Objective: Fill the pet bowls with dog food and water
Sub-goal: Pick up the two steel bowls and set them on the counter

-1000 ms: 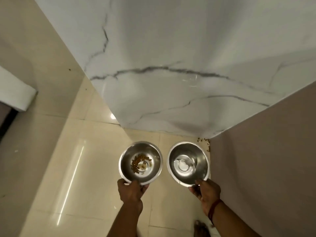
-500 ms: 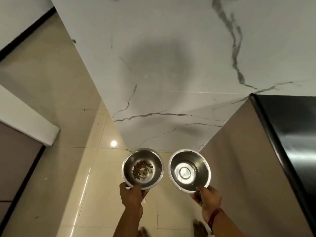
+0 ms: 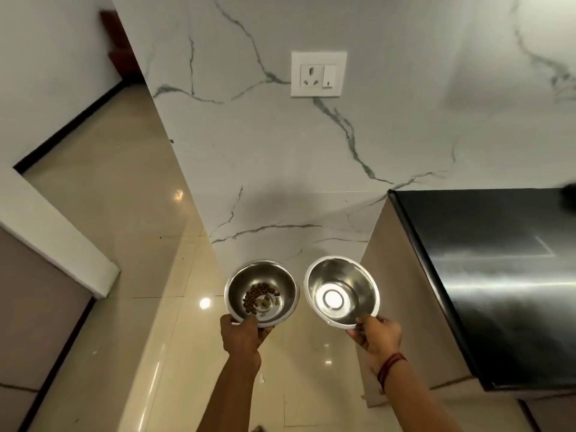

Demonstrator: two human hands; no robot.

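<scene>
The marble wall (image 3: pixel 280 166) fills the upper and centre frame. The glossy tiled floor (image 3: pixel 109 213) runs down the left and lower centre. A black counter top (image 3: pixel 498 275) occupies the right edge.

Both task items are held in the air in the lower centre of the frame, above the floor and in front of the wall, side by side but not touching.

1. The left bowl (image 3: pixel 240 291) is steel and sits left of centre. The left hand (image 3: pixel 241 338) grips its near rim from below, with the thumb over the edge.
2. The right bowl (image 3: pixel 358 275) is steel and sits right of centre, just beside the counter's side panel and tilted slightly toward the camera. The right hand (image 3: pixel 378 338) pinches its near rim, with the fingers under it and the thumb on top.

Status, as judged:
- Food: the left bowl holds only a small cluster of kibble (image 3: pixel 257 296) on its bottom. The fill looks barely begun, or the kibble is a leftover.
- Water: none can be made out in the right bowl. Glare on the bottom prevents certainty.
- Remaining: both fills. Neither a food container nor a tap is in view.

A red thread (image 3: pixel 389 367) circles the right wrist.
</scene>
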